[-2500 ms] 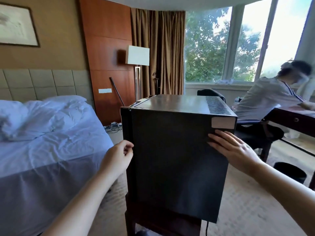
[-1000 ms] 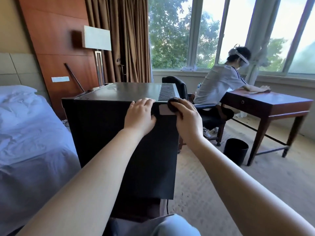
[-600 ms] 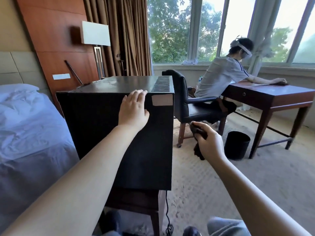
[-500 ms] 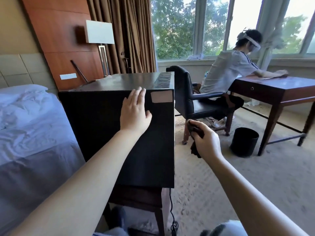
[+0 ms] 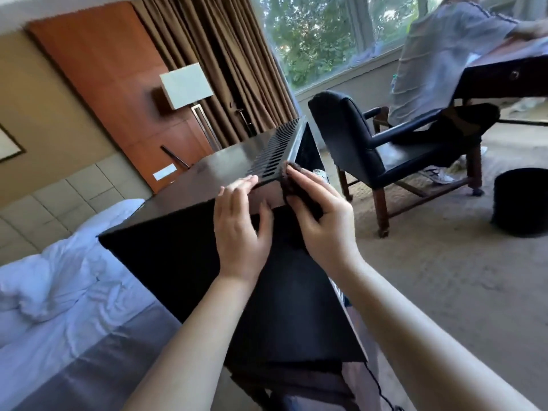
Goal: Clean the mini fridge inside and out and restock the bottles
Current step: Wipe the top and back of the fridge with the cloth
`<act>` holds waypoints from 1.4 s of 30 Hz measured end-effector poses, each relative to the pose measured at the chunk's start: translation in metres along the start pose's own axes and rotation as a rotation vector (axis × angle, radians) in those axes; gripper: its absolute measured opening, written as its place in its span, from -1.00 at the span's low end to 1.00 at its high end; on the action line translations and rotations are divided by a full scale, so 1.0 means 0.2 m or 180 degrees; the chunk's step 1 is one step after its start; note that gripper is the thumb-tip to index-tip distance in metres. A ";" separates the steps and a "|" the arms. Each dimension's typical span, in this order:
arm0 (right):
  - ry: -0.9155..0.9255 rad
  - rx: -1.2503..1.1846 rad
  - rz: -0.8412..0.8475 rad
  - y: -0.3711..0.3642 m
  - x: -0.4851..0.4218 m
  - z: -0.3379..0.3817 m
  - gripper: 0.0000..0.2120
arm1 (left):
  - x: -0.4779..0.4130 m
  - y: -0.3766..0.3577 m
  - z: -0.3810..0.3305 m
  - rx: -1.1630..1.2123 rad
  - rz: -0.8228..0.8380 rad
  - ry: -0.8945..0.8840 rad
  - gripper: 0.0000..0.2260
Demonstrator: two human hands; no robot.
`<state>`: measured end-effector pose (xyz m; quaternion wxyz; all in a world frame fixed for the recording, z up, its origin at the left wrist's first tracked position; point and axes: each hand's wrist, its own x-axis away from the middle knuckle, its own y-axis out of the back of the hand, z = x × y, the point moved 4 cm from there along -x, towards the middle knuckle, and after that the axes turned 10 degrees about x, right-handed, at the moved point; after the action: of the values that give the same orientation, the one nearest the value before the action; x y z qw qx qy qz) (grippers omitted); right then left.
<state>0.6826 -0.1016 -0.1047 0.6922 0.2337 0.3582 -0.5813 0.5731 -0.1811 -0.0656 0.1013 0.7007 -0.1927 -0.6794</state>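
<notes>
The black mini fridge [image 5: 184, 262] stands on a low wooden stand, its dark side panel facing me and its vented top tilted in the view. My left hand [image 5: 240, 229] lies flat on the side panel near the top edge, fingers straight. Just right of it, my right hand [image 5: 323, 221] holds a dark cloth [image 5: 296, 191] and presses it against the fridge's upper right corner. No bottles are visible.
A bed with white sheets [image 5: 59, 292] lies left of the fridge. A dark armchair [image 5: 370, 149] with a seated person [image 5: 444, 60] at a wooden desk [image 5: 510, 72] is to the right. A black bin [image 5: 522, 203] stands on the carpet. A power cord [image 5: 379, 387] hangs below the fridge.
My right hand has come up from beside the fridge and put the cloth on the upper right corner. My left hand stays on the side panel. The camera has tilted.
</notes>
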 end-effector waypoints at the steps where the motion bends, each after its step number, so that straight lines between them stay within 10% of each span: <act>1: 0.0133 0.0061 -0.0014 -0.02 0.01 0.00 -0.61 | 0.01 -0.02 0.01 -0.0072 -0.0145 -0.0012 -0.74; 17: 0.0286 0.0143 -0.0258 -0.10 0.03 0.01 -0.67 | 0.01 -0.17 0.05 -0.0671 -0.0927 -0.0041 -0.74; 42: -0.0206 0.1185 -0.0311 0.03 0.79 -0.44 -0.63 | 0.28 -0.12 -0.01 0.0014 -0.0039 0.0264 -0.51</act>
<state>0.6789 -0.1368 -0.2819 0.6191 0.3212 0.2330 -0.6776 0.5793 -0.1831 -0.1266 0.1035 0.7297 -0.1854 -0.6500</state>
